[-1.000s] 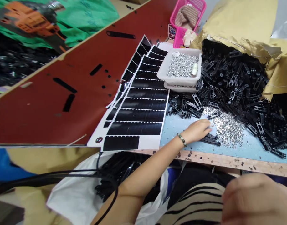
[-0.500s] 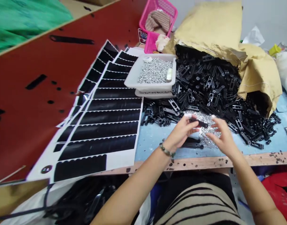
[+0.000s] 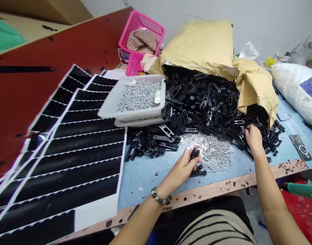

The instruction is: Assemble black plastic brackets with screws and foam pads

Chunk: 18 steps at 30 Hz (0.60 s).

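My left hand (image 3: 182, 166), with a bead bracelet at the wrist, is closed on a black plastic part (image 3: 195, 153) just above the blue table top. It sits at the near edge of a scatter of small silver screws (image 3: 212, 151). My right hand (image 3: 252, 136) reaches into the right side of the heap of black plastic parts (image 3: 209, 102), fingers curled down among them; what they grip is hidden. The heap spills out of a torn tan paper sack (image 3: 204, 44).
A white tray of silver screws (image 3: 135, 110) stands left of the heap, stacked on another tray. Sheets of black adhesive strips (image 3: 69, 160) fan across the left. A pink basket (image 3: 140, 25) sits behind, a white bag (image 3: 296, 85) far right, a metal plate (image 3: 300, 147) near it.
The view swung right and up. My right hand left the black part and reached out to the right side of the heap. My left hand drew the part nearer the table edge.
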Motion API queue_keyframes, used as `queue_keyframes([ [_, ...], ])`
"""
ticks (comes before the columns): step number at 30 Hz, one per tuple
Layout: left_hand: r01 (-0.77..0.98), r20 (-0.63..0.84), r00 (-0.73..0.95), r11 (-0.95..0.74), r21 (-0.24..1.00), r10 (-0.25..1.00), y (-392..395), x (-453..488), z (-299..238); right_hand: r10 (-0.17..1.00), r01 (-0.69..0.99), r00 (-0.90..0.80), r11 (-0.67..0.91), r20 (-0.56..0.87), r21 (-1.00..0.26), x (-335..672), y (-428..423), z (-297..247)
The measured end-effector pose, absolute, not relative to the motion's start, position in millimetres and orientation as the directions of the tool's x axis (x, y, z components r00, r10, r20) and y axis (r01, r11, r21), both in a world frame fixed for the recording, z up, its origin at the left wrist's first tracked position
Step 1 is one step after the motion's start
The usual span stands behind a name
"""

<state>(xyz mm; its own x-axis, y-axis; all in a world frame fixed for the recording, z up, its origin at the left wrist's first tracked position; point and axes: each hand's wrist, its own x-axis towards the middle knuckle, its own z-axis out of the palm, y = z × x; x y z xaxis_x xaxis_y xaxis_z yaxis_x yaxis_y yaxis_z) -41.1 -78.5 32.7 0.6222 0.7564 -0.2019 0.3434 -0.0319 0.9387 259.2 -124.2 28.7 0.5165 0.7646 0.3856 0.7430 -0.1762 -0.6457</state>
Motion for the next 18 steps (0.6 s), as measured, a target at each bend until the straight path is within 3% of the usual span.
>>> queue_keyframes([
  [4,0.242,-0.198,0.610,0.057,0.968,0.768,-74.2,-38.7,26.6,0.716,0.727,0.563,-0.191,0.413,-0.660,294.5,-113.0,18.2],
  [8,0.268,-0.216,0.602,0.060,0.962,0.768,-67.8,-26.6,30.0,0.732,0.690,0.542,-0.108,0.413,-0.715,282.1,-117.6,23.6],
  [11,0.337,-0.128,0.613,-0.111,0.935,0.779,-63.7,-14.4,37.7,0.796,0.613,0.474,0.008,0.376,-0.790,241.5,-123.7,25.6],
  [14,0.327,0.017,0.669,-0.314,0.891,0.743,-63.1,-5.7,44.3,0.917,0.375,0.298,0.145,0.267,-0.916,192.2,-127.7,26.1],
  [16,0.314,0.071,0.698,-0.393,0.864,0.713,-63.9,-5.0,45.7,0.956,0.265,0.198,0.159,0.215,-0.951,169.3,-129.0,29.2],
  [18,0.321,0.092,0.704,-0.431,0.843,0.704,-64.7,-8.7,45.8,0.964,0.282,0.171,0.152,0.205,-0.947,158.8,-129.5,34.7],
])
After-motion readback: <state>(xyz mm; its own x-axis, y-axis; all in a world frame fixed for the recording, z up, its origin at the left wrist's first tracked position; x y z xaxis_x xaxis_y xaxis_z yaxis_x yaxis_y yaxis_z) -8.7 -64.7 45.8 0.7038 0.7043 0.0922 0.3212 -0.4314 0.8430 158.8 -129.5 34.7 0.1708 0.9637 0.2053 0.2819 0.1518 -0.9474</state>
